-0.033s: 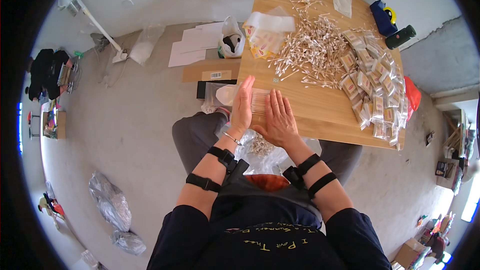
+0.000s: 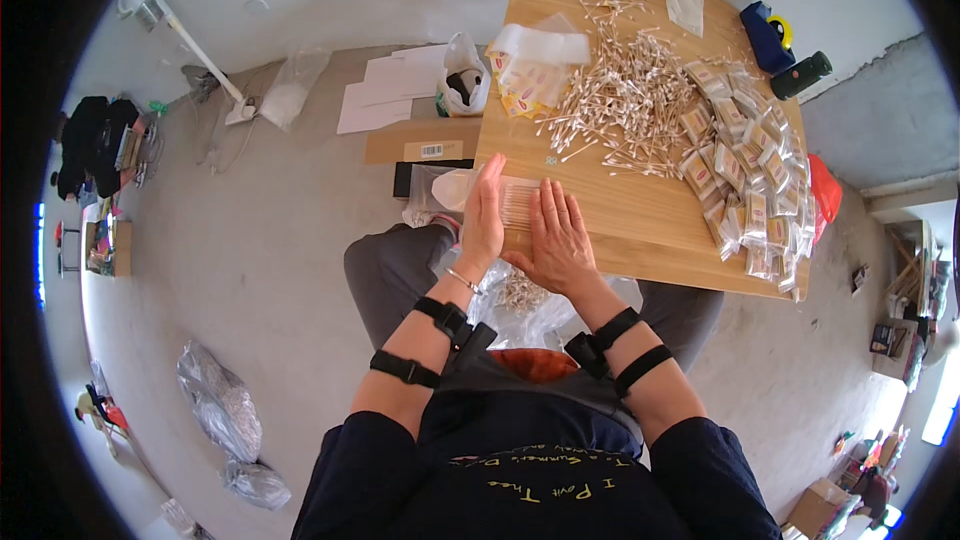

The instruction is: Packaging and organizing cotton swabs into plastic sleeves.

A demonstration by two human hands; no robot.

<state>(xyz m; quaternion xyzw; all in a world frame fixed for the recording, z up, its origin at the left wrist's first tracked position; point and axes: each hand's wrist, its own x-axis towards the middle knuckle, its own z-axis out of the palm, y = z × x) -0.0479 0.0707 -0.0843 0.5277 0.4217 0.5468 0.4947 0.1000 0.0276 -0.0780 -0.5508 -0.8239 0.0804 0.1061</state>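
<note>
our left hand and right hand, straight and flat, flank the swabs. if we press unevenly, they could skew on the surface.

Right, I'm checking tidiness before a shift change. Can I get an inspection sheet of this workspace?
Surface: wooden table, heavily covered at its far and right parts.
Job's things: swab row between the hands; loose swab pile; heaped packets.
Clutter: blue case, dark green cylinder.
Hands: left hand on edge, right hand palm down, fingers extended.
Cables: apparent thin cord beside the white stick appliance.
Surroundings: grey floor with plastic bag, paper sheets.
</note>
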